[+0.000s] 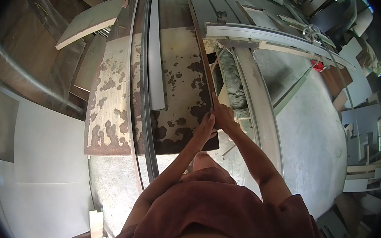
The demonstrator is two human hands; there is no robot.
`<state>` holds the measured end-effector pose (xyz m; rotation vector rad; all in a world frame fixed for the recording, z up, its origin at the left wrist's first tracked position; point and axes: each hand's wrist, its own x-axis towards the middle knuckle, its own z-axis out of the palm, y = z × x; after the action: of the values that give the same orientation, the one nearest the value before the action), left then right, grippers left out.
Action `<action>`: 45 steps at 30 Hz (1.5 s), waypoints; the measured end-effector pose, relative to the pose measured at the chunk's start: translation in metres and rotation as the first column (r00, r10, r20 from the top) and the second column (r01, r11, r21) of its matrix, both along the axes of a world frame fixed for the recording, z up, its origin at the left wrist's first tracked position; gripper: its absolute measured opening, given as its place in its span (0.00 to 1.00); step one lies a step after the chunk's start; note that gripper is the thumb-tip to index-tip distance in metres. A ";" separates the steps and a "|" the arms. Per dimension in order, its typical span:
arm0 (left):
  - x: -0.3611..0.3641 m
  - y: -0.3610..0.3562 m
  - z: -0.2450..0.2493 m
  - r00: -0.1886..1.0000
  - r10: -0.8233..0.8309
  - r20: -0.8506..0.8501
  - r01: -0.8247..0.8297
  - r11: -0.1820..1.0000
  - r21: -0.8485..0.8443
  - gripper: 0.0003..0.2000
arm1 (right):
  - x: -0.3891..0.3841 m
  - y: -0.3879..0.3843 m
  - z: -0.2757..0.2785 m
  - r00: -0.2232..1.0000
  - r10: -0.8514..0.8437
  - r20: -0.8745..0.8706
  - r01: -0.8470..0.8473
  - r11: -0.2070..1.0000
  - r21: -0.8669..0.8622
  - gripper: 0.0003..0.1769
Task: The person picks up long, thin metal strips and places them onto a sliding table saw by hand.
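Note:
A long narrow brown strip (203, 59) runs along the right edge of the worn saw table (173, 88), whose pale surface is blotched with dark patches. At the strip's near end, my right hand (225, 115) closes around it, one finger stretched forward along its side. Just to the left, my left hand (205, 125) is pressed against the same end at the table edge; its lower fingers are partly hidden. Both hands nearly touch each other. A loose grey-white strip (156, 52) lies on the table beside the black fence rail (144, 69).
A sliding rail (257, 106) runs along the right, with an aluminium crosscut fence (270, 36) across it. Pale boards (52, 143) stand at the left, and a thick panel (92, 20) lies beyond the table. Several offcuts (362, 175) are stacked at the far right.

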<state>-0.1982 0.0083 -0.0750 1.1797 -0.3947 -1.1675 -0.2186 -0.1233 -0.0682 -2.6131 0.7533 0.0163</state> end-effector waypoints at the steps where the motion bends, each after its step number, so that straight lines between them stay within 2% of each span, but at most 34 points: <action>1: 0.002 -0.004 -0.002 0.998 0.022 -0.064 -0.025 0.999 -0.034 0.40 | 0.006 -0.006 0.000 1.000 -0.001 0.004 0.001 1.000 0.003 0.36; 5: 0.014 -0.018 -0.004 0.994 0.080 -0.078 -0.087 0.992 -0.096 0.41 | 0.029 -0.013 0.016 0.998 -0.042 -0.046 0.043 0.999 0.019 0.34; 7: 0.018 -0.024 0.002 0.964 0.188 -0.190 -0.200 0.979 -0.047 0.42 | 0.039 -0.019 0.016 0.998 -0.051 -0.045 0.051 0.999 0.004 0.34; 13: 0.040 -0.042 -0.004 0.942 0.220 -0.254 -0.260 0.956 -0.135 0.46 | 0.072 -0.042 0.004 0.999 -0.024 -0.033 0.023 0.999 -0.049 0.34; 19: 0.066 -0.060 0.010 0.919 0.277 -0.281 -0.318 0.941 -0.112 0.48 | 0.102 -0.058 0.012 1.000 -0.002 -0.029 -0.001 0.995 -0.095 0.34; 28: 0.106 -0.086 0.009 0.924 0.281 -0.261 -0.321 0.938 -0.126 0.47 | 0.148 -0.084 0.007 0.999 -0.028 -0.031 0.025 0.996 -0.091 0.33; 31: 0.118 -0.096 0.004 0.913 0.281 -0.297 -0.328 0.937 -0.124 0.47 | 0.160 -0.091 0.006 0.996 -0.050 -0.067 0.047 0.998 -0.042 0.35; 34: 0.131 -0.104 -0.008 0.931 0.231 -0.282 -0.285 0.943 -0.170 0.51 | 0.171 -0.097 0.002 0.995 -0.036 -0.093 0.026 0.994 -0.107 0.32; 40: 0.137 -0.115 0.000 0.914 0.277 -0.298 -0.329 0.934 -0.140 0.50 | 0.193 -0.108 -0.002 0.997 -0.026 -0.078 0.015 0.989 -0.144 0.33; 45: 0.150 -0.123 0.006 0.905 0.325 -0.273 -0.361 0.928 -0.093 0.51 | 0.221 -0.125 -0.005 0.997 -0.012 -0.079 0.005 0.996 -0.094 0.35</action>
<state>-0.0482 -0.1151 -0.0685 0.9162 -0.0655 -0.9476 0.0026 -0.2479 -0.0730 -2.7121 0.8112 0.0841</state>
